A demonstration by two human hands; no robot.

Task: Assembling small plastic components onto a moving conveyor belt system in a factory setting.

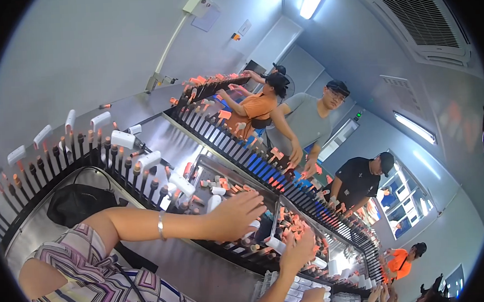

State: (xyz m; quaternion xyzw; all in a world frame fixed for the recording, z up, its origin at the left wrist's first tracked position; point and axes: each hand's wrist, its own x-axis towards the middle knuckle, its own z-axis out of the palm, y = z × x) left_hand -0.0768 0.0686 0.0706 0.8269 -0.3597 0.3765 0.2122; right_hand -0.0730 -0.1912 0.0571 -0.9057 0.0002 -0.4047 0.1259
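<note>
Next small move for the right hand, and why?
I'd probably reach slightly forward with the right hand to the loose heap of small coral-orange pieces: the heap appears just ahead of it. Whether that hand already grips something is hard to tell.

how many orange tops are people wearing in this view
2: one orange top at upper middle, left of the grey top; another orange top at lower right. More may be hidden behind people or cut off.

Left hand [237, 216]: back uppermost, fingers extended, palm hidden. Right hand [298, 250]: fingers upward, forearm slanting.
</note>
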